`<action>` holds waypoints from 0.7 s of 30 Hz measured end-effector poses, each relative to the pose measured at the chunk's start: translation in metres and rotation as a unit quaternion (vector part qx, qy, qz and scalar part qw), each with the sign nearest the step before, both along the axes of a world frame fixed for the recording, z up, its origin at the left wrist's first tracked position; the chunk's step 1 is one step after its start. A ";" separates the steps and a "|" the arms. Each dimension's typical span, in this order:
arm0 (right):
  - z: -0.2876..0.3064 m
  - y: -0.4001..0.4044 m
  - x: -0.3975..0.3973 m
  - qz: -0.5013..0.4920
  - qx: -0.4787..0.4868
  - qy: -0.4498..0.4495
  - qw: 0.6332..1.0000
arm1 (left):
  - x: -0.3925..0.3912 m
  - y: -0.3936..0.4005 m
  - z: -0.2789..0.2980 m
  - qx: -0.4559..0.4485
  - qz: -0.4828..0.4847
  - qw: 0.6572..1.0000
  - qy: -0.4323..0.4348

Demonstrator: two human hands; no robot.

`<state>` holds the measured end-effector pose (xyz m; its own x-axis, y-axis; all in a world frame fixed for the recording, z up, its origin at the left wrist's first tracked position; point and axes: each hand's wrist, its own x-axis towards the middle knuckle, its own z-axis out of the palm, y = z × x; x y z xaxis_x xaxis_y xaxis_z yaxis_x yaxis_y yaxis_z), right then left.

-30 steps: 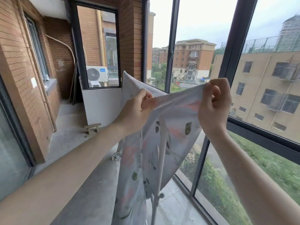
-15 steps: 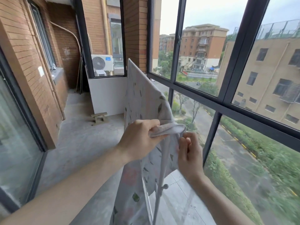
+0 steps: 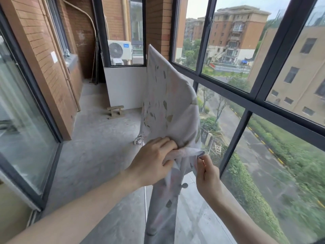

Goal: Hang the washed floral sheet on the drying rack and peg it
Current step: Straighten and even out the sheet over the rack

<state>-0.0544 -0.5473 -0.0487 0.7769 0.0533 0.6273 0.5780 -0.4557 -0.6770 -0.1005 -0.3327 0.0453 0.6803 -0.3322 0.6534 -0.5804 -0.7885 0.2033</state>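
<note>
The floral sheet (image 3: 168, 103), pale with leaf and pink prints, hangs draped over the drying rack and runs away from me toward the far wall. The rack is mostly hidden; a thin white post (image 3: 145, 205) and a white foot (image 3: 139, 140) show below the cloth. My left hand (image 3: 153, 162) grips the bunched near end of the sheet from the left. My right hand (image 3: 206, 175) pinches the sheet's edge just to the right of it. No pegs are visible.
A narrow balcony with a concrete floor (image 3: 98, 155). Dark-framed windows (image 3: 249, 103) line the right side, a brick wall (image 3: 45, 55) and glass door (image 3: 22, 120) the left. A small wooden stool (image 3: 115, 111) stands by the far white wall. An air-conditioner unit (image 3: 120, 52) sits outside.
Both hands came down from chest height and drew together at the sheet's near end. The sheet now lies along the rack instead of being stretched between my hands.
</note>
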 end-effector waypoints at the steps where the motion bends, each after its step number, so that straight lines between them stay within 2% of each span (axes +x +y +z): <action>1: -0.006 0.000 -0.003 0.002 -0.010 0.010 1.000 | -0.002 0.000 -0.003 -0.008 0.008 1.000 -0.015; 4: -0.017 -0.001 -0.010 0.011 -0.032 0.016 0.999 | -0.008 0.003 -0.013 -0.046 0.048 0.997 -0.046; 6: -0.025 -0.005 -0.014 0.006 -0.045 0.024 0.999 | -0.015 0.003 -0.026 -0.112 0.072 0.991 -0.029; 7: -0.027 -0.009 -0.014 0.004 -0.045 0.031 0.999 | -0.019 0.000 -0.032 -0.161 0.079 0.984 0.009; 9: -0.034 -0.017 -0.016 -0.003 -0.047 0.054 0.997 | -0.032 -0.009 -0.049 -0.232 0.096 0.955 0.161; 11: -0.042 -0.025 -0.016 -0.017 -0.053 0.087 0.995 | -0.044 -0.018 -0.070 -0.200 0.111 0.930 0.289; 12: -0.047 -0.029 -0.014 -0.027 -0.058 0.107 0.992 | -0.046 -0.021 -0.082 -0.165 0.117 0.929 0.309; 17: -0.079 -0.039 -0.016 -0.067 -0.153 0.123 0.978 | -0.044 -0.010 -0.100 -0.105 0.156 0.944 0.271; 21: -0.103 -0.034 -0.029 -0.038 -0.171 0.160 0.971 | -0.041 0.013 -0.090 -0.094 0.187 0.949 0.235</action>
